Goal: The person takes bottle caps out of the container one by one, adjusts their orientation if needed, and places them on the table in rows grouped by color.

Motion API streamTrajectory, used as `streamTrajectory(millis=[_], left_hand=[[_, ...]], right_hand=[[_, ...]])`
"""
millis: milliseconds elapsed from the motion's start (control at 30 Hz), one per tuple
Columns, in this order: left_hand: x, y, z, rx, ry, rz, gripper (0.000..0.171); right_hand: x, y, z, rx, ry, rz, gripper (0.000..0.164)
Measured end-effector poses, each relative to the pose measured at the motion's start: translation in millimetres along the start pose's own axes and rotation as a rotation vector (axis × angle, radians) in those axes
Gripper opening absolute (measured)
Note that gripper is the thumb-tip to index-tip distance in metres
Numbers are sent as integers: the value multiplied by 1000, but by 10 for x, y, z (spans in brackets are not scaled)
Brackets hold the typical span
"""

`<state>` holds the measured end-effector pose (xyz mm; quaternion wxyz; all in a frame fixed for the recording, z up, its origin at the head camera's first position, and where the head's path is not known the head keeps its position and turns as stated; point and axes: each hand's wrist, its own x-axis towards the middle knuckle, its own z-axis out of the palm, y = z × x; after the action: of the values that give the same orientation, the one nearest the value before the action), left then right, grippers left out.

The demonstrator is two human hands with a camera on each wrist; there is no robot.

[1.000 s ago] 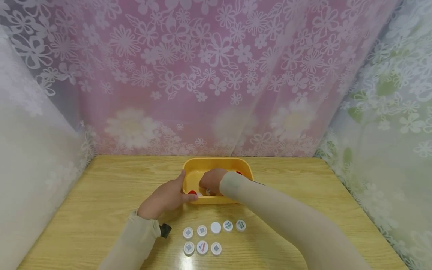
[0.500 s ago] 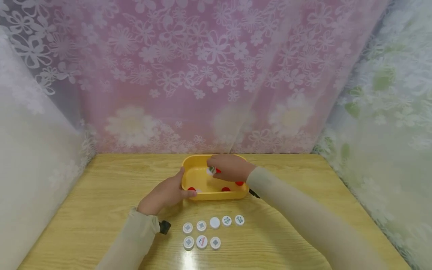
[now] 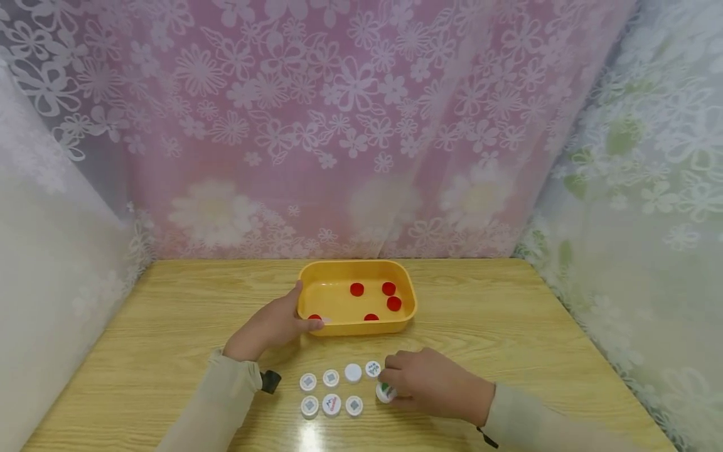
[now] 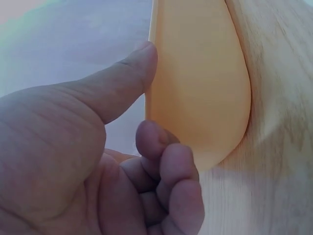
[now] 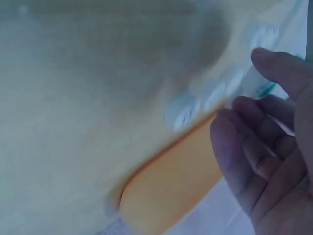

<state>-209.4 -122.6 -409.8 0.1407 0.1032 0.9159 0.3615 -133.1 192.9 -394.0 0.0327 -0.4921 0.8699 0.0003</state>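
Toward the back of a tabletop of yellowish wood grain sits a glossy yellow plastic box with rounded corners. Five smooth, round red discs lie inside it, two near its right end. The left hand grips the box's left end, thumb over the rim and fingers curled against the outer wall. Nearer the person, the right hand pinches one round white cap with a green print between thumb and fingers; whether it touches the wood, one cannot tell. Just left of it, seven flat white caps show in two rows: four behind, three in front. Four bear a grey diamond, one a teal print, one a red-and-blue print, and one is plain.
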Motion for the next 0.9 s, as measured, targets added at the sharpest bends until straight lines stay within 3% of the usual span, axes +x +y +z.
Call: streamTrajectory(millis=[167, 433, 767, 900], left_hand=[[3, 4, -5, 13, 8, -13, 111], [-43, 70, 11, -7, 3, -18, 112], [-26, 50, 2, 26, 18, -31, 114], [-19, 32, -57, 9, 13, -16, 106]], right_hand=[[7, -125, 154, -43, -23, 37, 30], [80, -128, 260, -47, -57, 134, 40], [113, -98, 309, -49, -33, 103, 40], [96, -101, 308, -40, -26, 100, 41]])
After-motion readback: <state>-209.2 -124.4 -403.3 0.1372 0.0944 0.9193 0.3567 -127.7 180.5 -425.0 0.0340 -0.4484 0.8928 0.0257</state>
